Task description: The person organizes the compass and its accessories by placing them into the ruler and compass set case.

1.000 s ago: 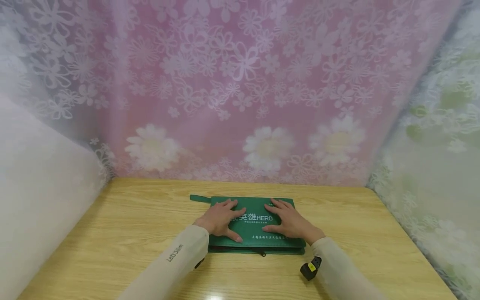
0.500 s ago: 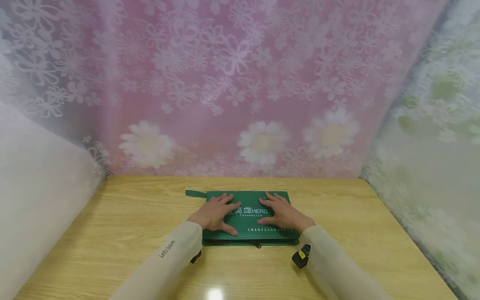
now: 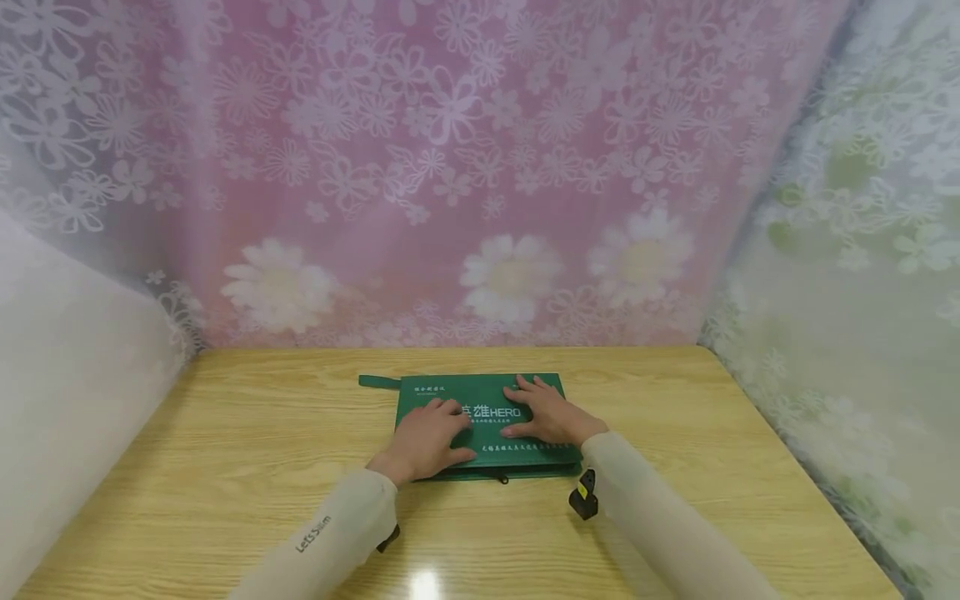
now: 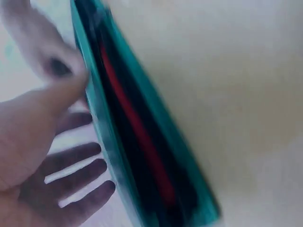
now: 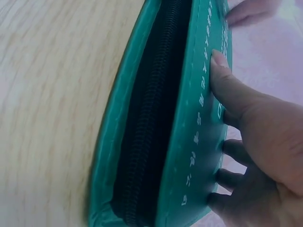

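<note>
A flat green zip case (image 3: 480, 386) with white HERO lettering lies on the table in the head view. My left hand (image 3: 423, 437) is over its left part, fingers loosely bent, thumb toward the near edge. My right hand (image 3: 553, 414) rests on the right part of the cover with fingers spread. In the left wrist view, a red strip (image 4: 137, 125) shows inside the case's side gap, and the left fingers (image 4: 87, 170) look blurred. The right wrist view shows dark zipper teeth (image 5: 150, 94) along the near side. A zipper pull (image 3: 504, 479) hangs at the front.
A green wrist strap (image 3: 378, 381) sticks out from the case's far left corner. The wooden table (image 3: 225, 467) extends around the case. Pink flowered cloth (image 3: 390, 192) hangs behind, with pale cloth (image 3: 847, 333) at the right side.
My left hand has slid back toward the near left, uncovering print at the case's upper left corner. My right hand stays on the cover. The head view has shifted slightly.
</note>
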Demonstrator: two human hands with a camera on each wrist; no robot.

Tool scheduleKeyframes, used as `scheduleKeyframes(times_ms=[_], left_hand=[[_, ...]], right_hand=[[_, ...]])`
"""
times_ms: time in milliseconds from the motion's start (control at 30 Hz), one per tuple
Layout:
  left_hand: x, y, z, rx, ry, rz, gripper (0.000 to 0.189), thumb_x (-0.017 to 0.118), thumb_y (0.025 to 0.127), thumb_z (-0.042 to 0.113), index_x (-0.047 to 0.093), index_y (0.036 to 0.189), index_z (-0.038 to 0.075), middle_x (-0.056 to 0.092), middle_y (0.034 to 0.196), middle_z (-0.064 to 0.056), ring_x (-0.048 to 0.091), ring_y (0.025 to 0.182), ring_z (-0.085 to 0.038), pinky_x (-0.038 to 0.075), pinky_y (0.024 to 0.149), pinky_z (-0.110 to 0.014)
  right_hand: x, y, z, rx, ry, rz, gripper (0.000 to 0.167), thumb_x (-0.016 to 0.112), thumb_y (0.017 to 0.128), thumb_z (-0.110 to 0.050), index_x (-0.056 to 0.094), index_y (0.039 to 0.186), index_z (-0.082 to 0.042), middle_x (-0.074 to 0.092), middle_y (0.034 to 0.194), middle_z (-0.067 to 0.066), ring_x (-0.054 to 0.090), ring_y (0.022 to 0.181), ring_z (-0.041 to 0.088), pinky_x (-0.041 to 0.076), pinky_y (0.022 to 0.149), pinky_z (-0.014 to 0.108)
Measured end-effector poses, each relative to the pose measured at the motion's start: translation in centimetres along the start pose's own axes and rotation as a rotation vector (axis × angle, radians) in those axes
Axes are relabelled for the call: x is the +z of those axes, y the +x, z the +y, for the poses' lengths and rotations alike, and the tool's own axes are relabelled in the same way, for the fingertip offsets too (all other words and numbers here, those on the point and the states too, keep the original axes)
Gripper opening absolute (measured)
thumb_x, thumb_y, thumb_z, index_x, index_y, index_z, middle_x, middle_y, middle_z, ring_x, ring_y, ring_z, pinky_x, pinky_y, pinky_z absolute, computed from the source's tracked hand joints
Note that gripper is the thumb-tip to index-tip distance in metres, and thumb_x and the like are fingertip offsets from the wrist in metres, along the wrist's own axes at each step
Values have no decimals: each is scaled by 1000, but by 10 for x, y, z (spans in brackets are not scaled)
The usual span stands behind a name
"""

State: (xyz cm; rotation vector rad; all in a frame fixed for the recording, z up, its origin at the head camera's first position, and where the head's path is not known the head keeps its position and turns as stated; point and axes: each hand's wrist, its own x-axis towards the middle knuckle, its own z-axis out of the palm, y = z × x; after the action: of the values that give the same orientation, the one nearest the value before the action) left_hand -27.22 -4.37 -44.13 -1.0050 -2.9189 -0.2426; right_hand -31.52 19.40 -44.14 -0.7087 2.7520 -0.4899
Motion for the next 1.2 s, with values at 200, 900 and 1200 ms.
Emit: scheduleKeyframes(times_ms=[200, 900, 1200], left_hand=[[7, -4, 51, -40, 82, 53, 23, 67, 88, 36, 72, 78, 16, 60, 77, 2, 58, 73, -16, 51, 57, -34], [18, 3, 87, -238, 200, -89, 20, 68, 86, 31, 70, 81, 12, 63, 73, -3, 63, 65, -20, 52, 54, -34], [22, 5, 83, -198, 201, -64, 19, 68, 85, 31, 70, 77, 14, 63, 71, -1, 61, 62, -18, 51, 53, -33]], right_hand=[[0, 2, 0, 4, -8, -1, 77, 66, 87, -46, 37, 147, -7, 18, 153, 23, 13, 138, 47, 18, 106, 63], [3, -4, -4, 2, 32, 19, 76, 68, 86, -45, 38, 147, -10, 18, 154, 21, 11, 139, 45, 16, 107, 62], [2, -4, 0, 0, 31, 30, 76, 67, 86, -46, 39, 147, -10, 18, 154, 20, 11, 139, 45, 17, 106, 63]])
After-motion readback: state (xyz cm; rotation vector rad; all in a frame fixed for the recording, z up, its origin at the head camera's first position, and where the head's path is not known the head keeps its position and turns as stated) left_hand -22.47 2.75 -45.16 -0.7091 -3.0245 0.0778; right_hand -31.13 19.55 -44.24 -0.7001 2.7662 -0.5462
